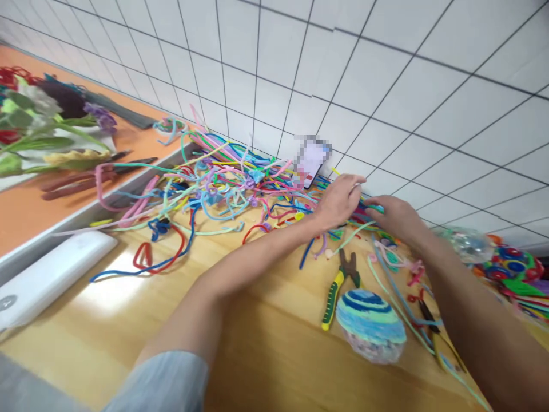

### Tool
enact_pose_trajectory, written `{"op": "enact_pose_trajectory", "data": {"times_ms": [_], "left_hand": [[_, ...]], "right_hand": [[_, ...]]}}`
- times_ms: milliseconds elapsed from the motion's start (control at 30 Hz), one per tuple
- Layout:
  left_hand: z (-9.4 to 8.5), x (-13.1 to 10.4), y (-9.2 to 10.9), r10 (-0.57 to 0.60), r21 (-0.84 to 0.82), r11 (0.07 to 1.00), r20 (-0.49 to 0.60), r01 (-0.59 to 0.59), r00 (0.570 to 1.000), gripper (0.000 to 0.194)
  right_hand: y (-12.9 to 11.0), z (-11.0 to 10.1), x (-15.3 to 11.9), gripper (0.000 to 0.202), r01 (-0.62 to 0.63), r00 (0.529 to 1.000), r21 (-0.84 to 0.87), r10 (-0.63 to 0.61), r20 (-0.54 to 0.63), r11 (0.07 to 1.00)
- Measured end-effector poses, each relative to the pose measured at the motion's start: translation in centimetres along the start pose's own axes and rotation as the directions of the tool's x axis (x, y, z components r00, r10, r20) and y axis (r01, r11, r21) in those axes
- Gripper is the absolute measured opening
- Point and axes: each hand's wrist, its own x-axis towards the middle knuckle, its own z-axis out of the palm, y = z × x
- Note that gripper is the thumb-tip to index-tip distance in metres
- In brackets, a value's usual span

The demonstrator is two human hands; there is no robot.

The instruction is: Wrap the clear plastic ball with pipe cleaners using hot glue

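Note:
Over the back of the wooden table, my left hand [339, 200] reaches just above the heap of pipe cleaners [227, 183]. Its fingers are apart and point to the right, with nothing visible in them. Close beside it, my right hand [397, 216] has its fingers closed at the ends of some pipe cleaners [374, 208], near the tiled wall. A phone [312, 166] leans behind the heap, its screen partly blurred. Nearer to me lie pliers [335, 292] with green and yellow handles. Next to them sits a bowl-shaped piece [371, 323] coiled in blue, mint and white.
A white oblong device [55, 274] lies at the left. Beyond a raised edge, an orange surface [26, 220] bears red-handled pliers [86, 182] and handmade flowers [51, 123]. Colourful round objects [510, 260] stand at the right. The tiled wall [274, 74] bounds the back.

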Motion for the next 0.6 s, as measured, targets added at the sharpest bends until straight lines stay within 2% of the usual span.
{"op": "enact_pose_trajectory", "data": {"times_ms": [67,100,167,200,267,333,433,500,600], "left_hand": [[-3.2,1.6,-0.3,-0.025,-0.037,0.999,-0.038,0.023,0.999,0.031],[-5.1,2.3,-0.7,-0.046,0.010,0.999,-0.038,0.047,0.998,0.031],[-9.1,3.0,-2.2,-0.106,0.224,0.968,-0.053,0.115,0.993,0.033],[-11.0,2.9,-3.1,-0.154,0.367,0.916,-0.055,0.163,0.987,0.035],[-14.5,1.7,-5.1,-0.331,0.631,0.727,-0.023,0.271,0.943,0.043],[-16.8,-0.5,-6.8,-0.415,0.682,0.670,0.017,0.293,0.910,0.039],[-17.8,-4.3,-8.3,-0.493,0.724,0.620,0.060,0.302,0.868,0.035],[-17.5,-6.0,-8.6,-0.518,0.744,0.588,0.047,0.316,0.854,0.043],[-17.0,-7.1,-8.6,-0.531,0.757,0.561,0.019,0.334,0.847,0.061]], "right_hand": [[0.3,-0.7,-0.3,0.039,0.011,1.000,-0.002,-0.011,0.013,1.000],[0.4,-1.2,-0.5,0.040,0.016,1.000,-0.003,-0.016,0.016,1.000],[0.3,-2.1,-0.9,0.041,0.020,1.000,-0.006,-0.020,0.009,1.000],[0.2,-2.4,-1.0,0.041,0.021,1.000,-0.009,-0.021,0.004,1.000],[-0.1,-3.0,-1.1,0.041,0.028,1.000,-0.015,-0.028,-0.004,0.999],[-0.7,-3.5,-1.0,0.040,0.055,0.998,-0.017,-0.055,-0.013,0.998],[-2.1,-4.2,-0.6,0.040,0.107,0.994,-0.029,-0.108,-0.022,0.994],[-3.4,-4.8,-0.2,0.040,0.132,0.991,-0.054,-0.132,-0.010,0.990],[-5.8,-5.6,0.4,0.040,0.183,0.983,-0.095,-0.182,0.017,0.979]]}}
